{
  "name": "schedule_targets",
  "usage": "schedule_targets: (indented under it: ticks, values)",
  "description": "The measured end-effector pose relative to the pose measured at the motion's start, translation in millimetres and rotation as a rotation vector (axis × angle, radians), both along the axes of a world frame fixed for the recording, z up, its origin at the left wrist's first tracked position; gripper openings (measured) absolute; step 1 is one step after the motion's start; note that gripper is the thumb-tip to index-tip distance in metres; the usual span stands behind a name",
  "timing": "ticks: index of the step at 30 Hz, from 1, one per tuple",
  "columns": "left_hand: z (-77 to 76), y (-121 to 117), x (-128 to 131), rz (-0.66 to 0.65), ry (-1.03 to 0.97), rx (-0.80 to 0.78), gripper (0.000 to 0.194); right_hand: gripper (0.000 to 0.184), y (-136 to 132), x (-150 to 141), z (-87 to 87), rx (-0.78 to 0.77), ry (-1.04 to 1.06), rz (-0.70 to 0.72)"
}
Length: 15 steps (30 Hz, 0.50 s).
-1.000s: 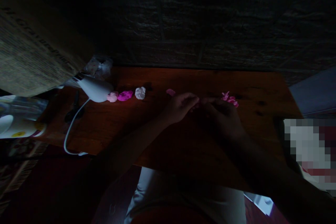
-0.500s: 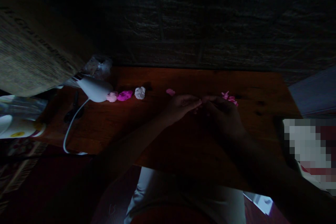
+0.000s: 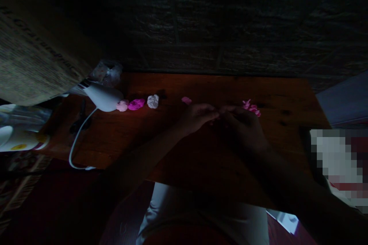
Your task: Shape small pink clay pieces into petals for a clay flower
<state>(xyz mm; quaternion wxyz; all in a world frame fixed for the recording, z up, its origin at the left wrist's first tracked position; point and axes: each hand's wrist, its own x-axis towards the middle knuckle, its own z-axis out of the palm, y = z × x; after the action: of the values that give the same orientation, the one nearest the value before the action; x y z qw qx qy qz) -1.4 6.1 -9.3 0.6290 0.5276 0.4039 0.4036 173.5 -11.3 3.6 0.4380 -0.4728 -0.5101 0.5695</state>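
Note:
Over the middle of the wooden table [image 3: 184,157], my left hand [image 3: 201,116] and my right hand [image 3: 243,122] meet at their fingertips. Both are closed in a pinch; whatever lies between the fingers is too dark and small to make out. Just behind my left hand lies a small flat pink piece [image 3: 186,100], probably of clay. Beyond my right hand is a pink shaped piece with petal-like folds [image 3: 253,110]. Further left sit a white lump [image 3: 153,101], a magenta lump [image 3: 136,104] and a pale pink lump [image 3: 122,105], all clay-like, in a row.
A white rounded device [image 3: 105,96] with a white cable [image 3: 74,145] stands at the left, near dark scissors [image 3: 80,122] and a crumpled clear plastic bag [image 3: 107,72]. A printed cardboard sheet [image 3: 37,53] leans in at upper left. A dark brick-patterned wall [image 3: 201,23] borders the table's far edge.
My hands stay joined at the fingertips, with only a slight shift of the fingers. The pieces on the table have not moved.

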Motion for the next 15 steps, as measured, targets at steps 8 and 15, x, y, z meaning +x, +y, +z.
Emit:
schedule_targets:
  ticks: [8,15]
  values:
    - [2.4,-1.9,0.6,0.016,0.068,0.074,0.020,0.032,4.6,1.9,3.5,0.044,-0.072,0.006]
    - [-0.8,-1.9,1.8,0.023,0.055,0.043,0.021,0.035,3.5,1.5,3.6,0.036,-0.082,0.008]
